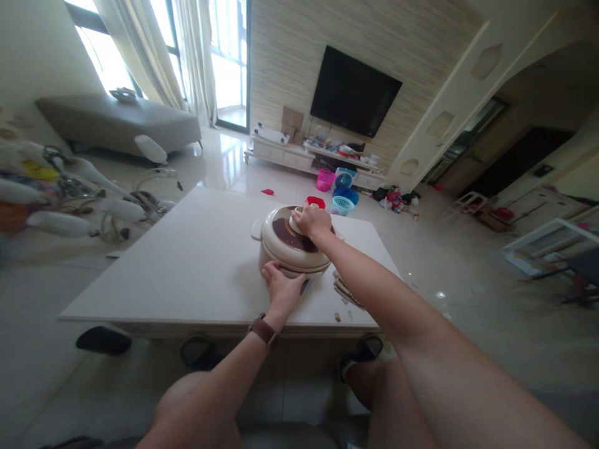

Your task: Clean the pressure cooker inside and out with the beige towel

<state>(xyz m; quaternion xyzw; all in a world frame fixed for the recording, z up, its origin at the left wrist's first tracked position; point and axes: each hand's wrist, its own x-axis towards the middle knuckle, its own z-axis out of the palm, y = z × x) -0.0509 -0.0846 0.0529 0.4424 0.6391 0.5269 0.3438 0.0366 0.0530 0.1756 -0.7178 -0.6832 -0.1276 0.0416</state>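
A cream electric cooker [269,259] with a side handle [257,229] stands on the white table [187,262]. Its lid [281,234], brown and see-through in the middle, sits on top. My right hand [312,221] is closed round the lid's knob, hiding most of it. Against the cooker's front, my left hand [283,288] grips the body with thumb and fingers wide apart, partly covering a dark panel. A brown strap circles my left wrist. Beige slatted pieces [345,290] lie right of the cooker, partly behind my right forearm.
Small scraps [337,317] lie near the table's front edge. Beyond the table are a red container [314,202], a light-blue basket [342,206] and a pink bucket [326,180]. A low white cabinet [285,154] stands under a television [354,90]. Exercise equipment [112,206] is at left.
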